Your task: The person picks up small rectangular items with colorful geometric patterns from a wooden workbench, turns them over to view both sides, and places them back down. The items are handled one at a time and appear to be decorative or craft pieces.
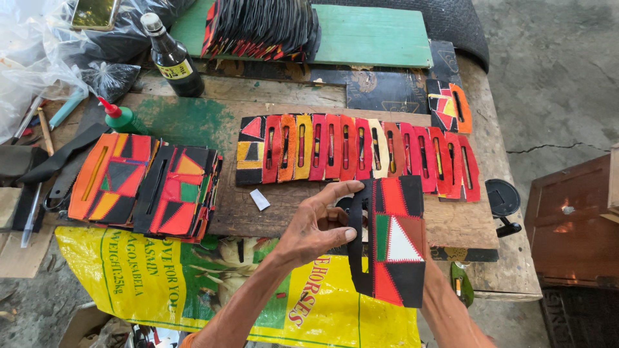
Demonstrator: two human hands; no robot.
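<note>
Yellow sack w/ green picture and red letters at 7 o'clock, flat under the wood board. Dark glass bottle w/ yellow label at 11 o'clock, standing up. Green glue bottle w/ red tip at 9 o'clock, tilted. Small white tag lying on board near middle.

Old worn wood table, green paint smears on it. Green plank at 12 o'clock. Gray cracked concrete floor at 2 o'clock. Brown wood box at 3 o'clock.

Clear plastic bag at 10 o'clock, stuff inside hard to see, maybe more scraps.

Left hand near middle, fingers spread wide, thumb and fingertip pinching black edge of patchwork piece. Piece at 5 o'clock, held up over board edge, red, black, green, white triangle patches, long slot down left side. Right hand mostly hidden behind piece, only forearm seen at 5 o'clock, grip can't tell.

Row of pieces in red, orange, yellow across middle, overlapping. Stack of pieces at 9 o'clock. Another pile on plank at 12 o'clock.
</note>
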